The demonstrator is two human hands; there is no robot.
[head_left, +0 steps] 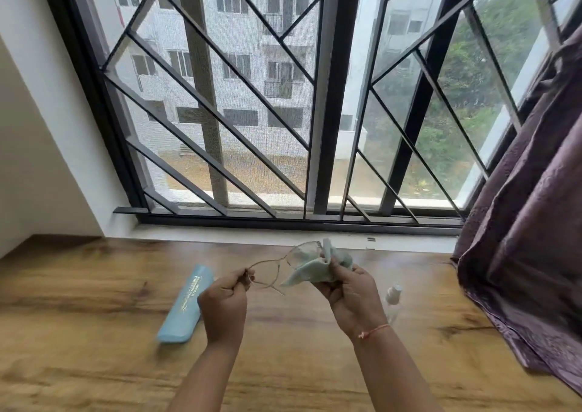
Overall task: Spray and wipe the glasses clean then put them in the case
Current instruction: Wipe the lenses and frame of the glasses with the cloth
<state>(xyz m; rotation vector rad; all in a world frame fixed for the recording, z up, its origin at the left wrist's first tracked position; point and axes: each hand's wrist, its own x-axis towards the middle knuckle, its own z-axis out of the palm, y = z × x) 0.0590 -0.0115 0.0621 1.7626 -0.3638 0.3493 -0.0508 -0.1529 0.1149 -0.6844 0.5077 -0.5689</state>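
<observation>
Thin-framed glasses [285, 262] hang in the air above the wooden surface. My left hand [225, 300] pinches their left end near the hinge. My right hand [349, 289] grips a pale green cloth [310, 268] that is wrapped round the right lens. A light blue glasses case [184, 304], closed, lies on the wood to the left of my left hand. A small clear spray bottle [393, 300] sits on the wood just right of my right wrist, partly hidden by it.
The wooden surface [94, 333] runs up to a white sill [220, 233] below a barred window [327, 97]. A purple curtain [529, 222] hangs at the right and spills onto the wood.
</observation>
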